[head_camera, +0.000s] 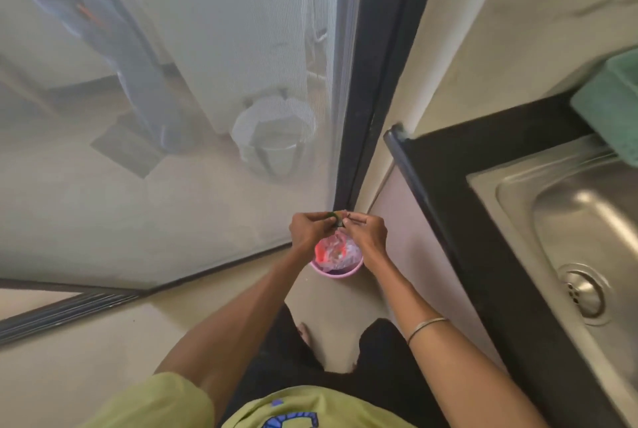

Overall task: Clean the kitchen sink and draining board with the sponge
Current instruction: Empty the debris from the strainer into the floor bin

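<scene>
My left hand [308,229] grips a small green sponge [336,217] out in front of me, low above the floor. My right hand [367,229] meets it from the right, fingertips pinching at the sponge's edge. Both hands hover over a small pink bin [336,275] lined with a plastic bag. The steel sink [587,220] with its round drain [583,293] lies at the right, set in a black counter [483,165], away from both hands. Most of the sponge is hidden between my fingers.
A mesh sliding door [207,99] with a dark frame [373,82] stands ahead; a bucket and appliance show blurred behind it. A green basket [611,106] sits on the counter behind the sink. Beige floor lies around my feet.
</scene>
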